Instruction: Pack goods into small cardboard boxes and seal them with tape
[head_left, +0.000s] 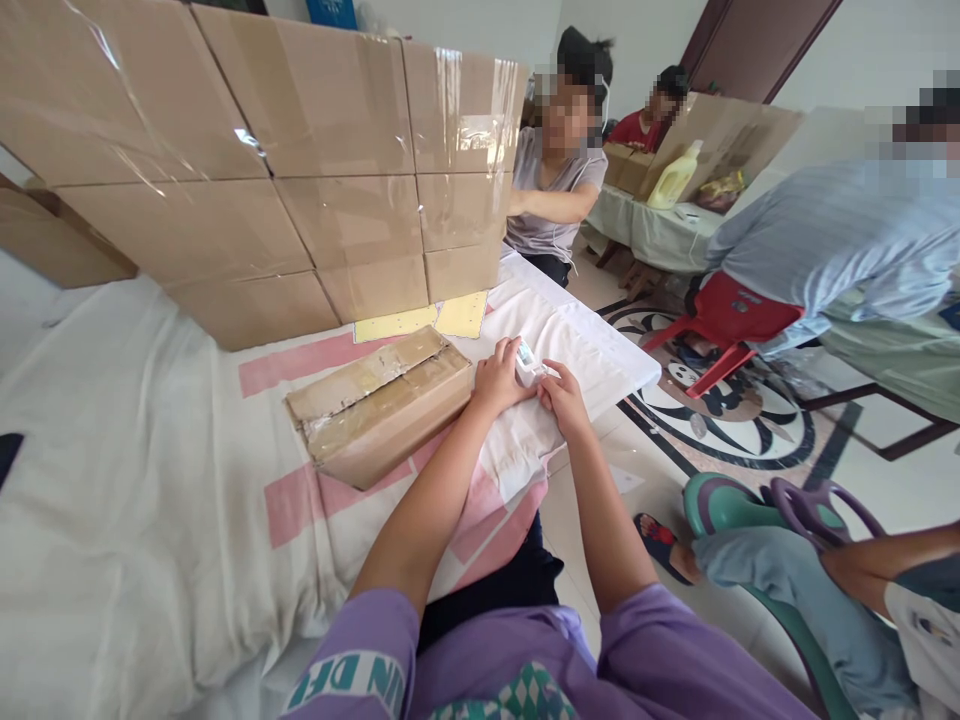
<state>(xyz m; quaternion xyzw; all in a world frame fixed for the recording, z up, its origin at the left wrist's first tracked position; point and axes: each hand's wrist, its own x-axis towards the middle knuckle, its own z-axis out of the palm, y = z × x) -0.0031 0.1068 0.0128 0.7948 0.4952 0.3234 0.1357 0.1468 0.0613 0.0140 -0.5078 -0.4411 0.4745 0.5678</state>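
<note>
A small white box-like item (pixel 527 366) with a greenish label or window on top is between my hands, above the cloth-covered table. My left hand (pixel 498 374) is wrapped round its left side. On its right side, the fingers of my right hand (pixel 562 395) are pinched together at a small pale part; what exactly they grip is too small to make out. Left of my hands, a taped brown cardboard box (pixel 382 400) rests on the table, its top flaps partly raised.
Stacked cartons (pixel 345 150) form a wall along the table's far side. Yellow sheets (pixel 420 322) lie at their foot. A person (pixel 559 190) sits beyond the table corner. A red stool (pixel 739 315) and a green-and-purple ride-on toy (pixel 731 505) stand to the right, with other people seated nearby.
</note>
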